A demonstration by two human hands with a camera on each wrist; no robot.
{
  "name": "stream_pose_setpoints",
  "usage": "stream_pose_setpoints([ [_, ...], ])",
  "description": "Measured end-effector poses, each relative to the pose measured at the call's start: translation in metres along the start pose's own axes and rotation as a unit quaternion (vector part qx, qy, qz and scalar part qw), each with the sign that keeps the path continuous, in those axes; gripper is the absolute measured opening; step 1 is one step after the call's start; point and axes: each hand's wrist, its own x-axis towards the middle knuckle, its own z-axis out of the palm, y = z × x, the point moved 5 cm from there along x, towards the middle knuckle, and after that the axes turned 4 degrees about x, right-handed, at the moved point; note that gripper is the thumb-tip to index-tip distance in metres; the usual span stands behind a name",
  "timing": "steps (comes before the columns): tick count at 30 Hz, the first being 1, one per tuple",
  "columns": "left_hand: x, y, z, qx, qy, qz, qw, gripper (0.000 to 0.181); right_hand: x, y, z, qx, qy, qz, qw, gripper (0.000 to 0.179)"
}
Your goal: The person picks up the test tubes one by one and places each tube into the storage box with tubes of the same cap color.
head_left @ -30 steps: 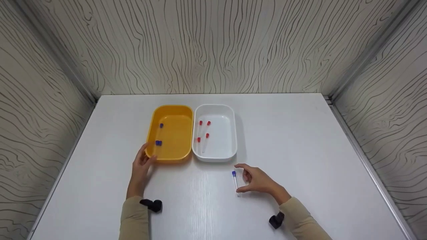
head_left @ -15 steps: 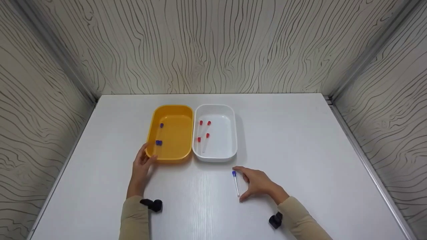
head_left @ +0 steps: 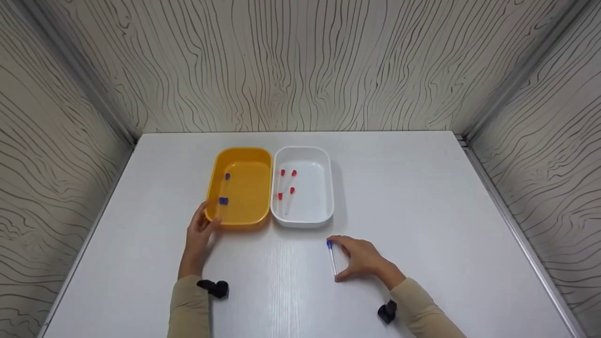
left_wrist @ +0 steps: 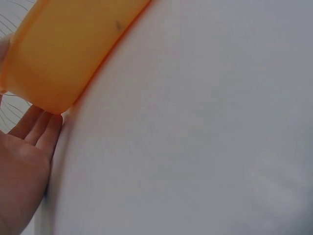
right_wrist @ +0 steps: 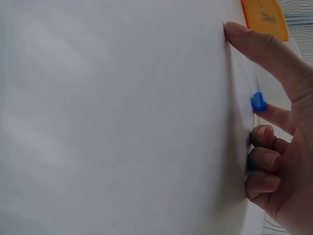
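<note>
A clear test tube (head_left: 333,260) with a blue cap (right_wrist: 258,101) lies on the white table, in front of the white tray. My right hand (head_left: 360,256) spans it lengthwise, index fingertip at the cap and thumb at the bottom end, pinching it. The other fingers curl in against the table in the right wrist view. At the left, my left hand (head_left: 199,237) grips the near left corner of the yellow tray (head_left: 253,223), thumb at the front rim and fingers along the side. Several blue-capped tubes (head_left: 223,201) lie in that tray.
Right beside the yellow tray stands the white tray (head_left: 319,197), holding several tubes with red caps (head_left: 292,190). Behind the table (head_left: 399,188) rises a wood-patterned wall (head_left: 300,65), with similar panels at both sides.
My right hand's thumb has moved down to the tube's bottom end, and the index finger has come onto the blue cap. The left hand and both trays have stayed put.
</note>
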Motion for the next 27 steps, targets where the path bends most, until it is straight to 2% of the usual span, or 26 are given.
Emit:
stream_pose_setpoints([
  [6,0.000,-0.001,0.000,0.001,0.000,-0.015,0.9999,0.067,0.002,0.002,-0.002,0.020,-0.001,-0.003,0.9998,0.091],
  [13,0.002,0.000,0.000,-0.009,-0.001,0.003,1.0000,0.065,0.005,0.002,-0.005,0.052,-0.003,-0.035,0.9980,0.090],
  [18,0.001,0.000,0.000,-0.014,-0.001,-0.003,0.9999,0.066,0.005,0.001,-0.006,0.067,-0.004,-0.044,0.9968,0.091],
  [27,0.002,-0.002,0.000,-0.017,-0.003,-0.003,0.9999,0.065,0.011,-0.016,-0.011,0.081,-0.001,-0.039,0.9960,0.093],
])
